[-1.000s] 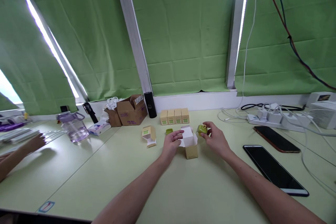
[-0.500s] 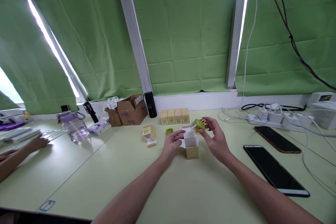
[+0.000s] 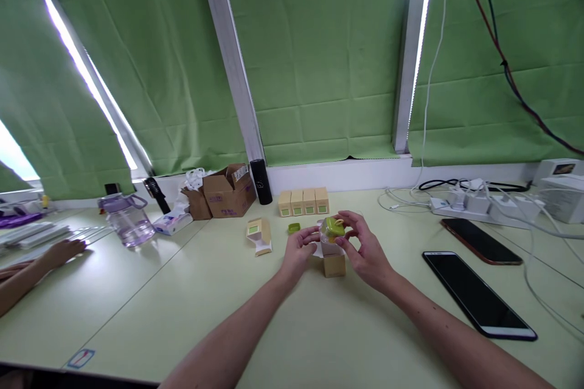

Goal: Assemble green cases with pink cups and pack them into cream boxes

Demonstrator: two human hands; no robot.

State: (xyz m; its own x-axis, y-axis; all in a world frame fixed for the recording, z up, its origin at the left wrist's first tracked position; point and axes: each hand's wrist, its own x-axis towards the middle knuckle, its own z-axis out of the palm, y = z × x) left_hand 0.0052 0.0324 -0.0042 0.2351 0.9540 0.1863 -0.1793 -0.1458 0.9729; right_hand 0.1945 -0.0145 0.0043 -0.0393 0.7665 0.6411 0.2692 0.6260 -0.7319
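Observation:
A small clear container with a green lid and yellow cord loop (image 3: 333, 228) is pinched in the fingers of my right hand (image 3: 364, 250). It stands right over the mouth of a small open cardboard box (image 3: 334, 265), its lower part partly inside or behind the raised white flaps; I cannot tell which. My left hand (image 3: 298, 252) grips the left flap of that box between thumb and fingers. Just beyond my left hand lies a small green square piece (image 3: 294, 228). Farther left rests an opened cardboard packet (image 3: 259, 236) with its flap spread.
Several closed small boxes (image 3: 303, 202) stand in a row at the back. Two phones (image 3: 477, 295) and a power strip (image 3: 474, 209) with cables lie right. A purple bottle (image 3: 130, 222), tissue pack (image 3: 173, 222) and brown carton (image 3: 229, 194) stand left. Another person's hand (image 3: 64, 252) is at far left.
My right hand has moved left and slightly down, bringing the green-lidded container from beside the box to over its opening. My left hand has stayed at the flap.

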